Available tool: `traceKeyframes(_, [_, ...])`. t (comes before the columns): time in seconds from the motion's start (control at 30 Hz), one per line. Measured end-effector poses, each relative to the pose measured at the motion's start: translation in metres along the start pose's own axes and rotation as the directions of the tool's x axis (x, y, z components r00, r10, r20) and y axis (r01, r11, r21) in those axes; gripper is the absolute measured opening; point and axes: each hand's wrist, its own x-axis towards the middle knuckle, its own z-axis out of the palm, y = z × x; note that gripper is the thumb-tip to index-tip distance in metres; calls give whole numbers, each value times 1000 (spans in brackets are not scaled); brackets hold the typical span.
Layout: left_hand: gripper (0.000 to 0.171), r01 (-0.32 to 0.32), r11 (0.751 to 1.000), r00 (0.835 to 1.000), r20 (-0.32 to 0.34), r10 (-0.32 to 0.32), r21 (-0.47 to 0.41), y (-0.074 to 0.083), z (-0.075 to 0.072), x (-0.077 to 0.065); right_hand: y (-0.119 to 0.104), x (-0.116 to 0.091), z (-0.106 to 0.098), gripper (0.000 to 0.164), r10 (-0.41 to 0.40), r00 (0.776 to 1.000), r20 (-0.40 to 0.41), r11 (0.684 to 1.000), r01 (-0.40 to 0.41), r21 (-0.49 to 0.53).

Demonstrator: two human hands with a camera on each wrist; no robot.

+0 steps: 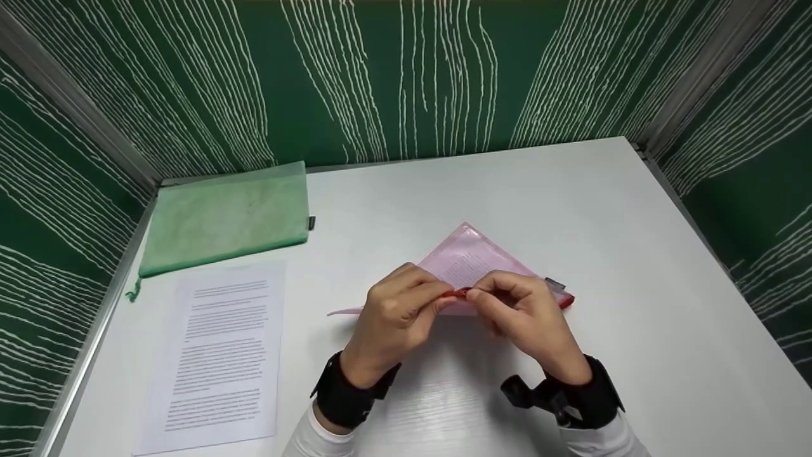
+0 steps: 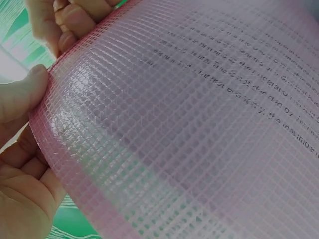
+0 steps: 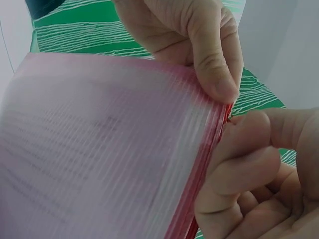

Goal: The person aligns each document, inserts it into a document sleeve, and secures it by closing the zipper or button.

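A printed page [image 2: 234, 79] already sits inside the pink pouch [image 1: 466, 251] near the middle; left hand [image 1: 399, 311] and right hand [image 1: 526, 314] pinch its red zip edge [image 3: 197, 191], hiding how far it is closed. A loose sheet [image 1: 219, 355], lower left, lies outside the green pouch [image 1: 228, 219], upper left

White table [image 1: 660, 266] bears green pouch [image 1: 228, 219], printed sheet [image 1: 219, 355].

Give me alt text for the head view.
The left hand and right hand pinch the red edge of a pink pouch, printed text showing through, above a white table. A green pouch and, nearer the viewer, a printed sheet lie at left.
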Motion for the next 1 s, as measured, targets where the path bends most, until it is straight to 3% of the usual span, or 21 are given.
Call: traceKeyframes(1.0, [4,10,1000,997,-79,-10,1,-1,-3,1,-2,1,-4,20,84,996,-29,995,-86,-46])
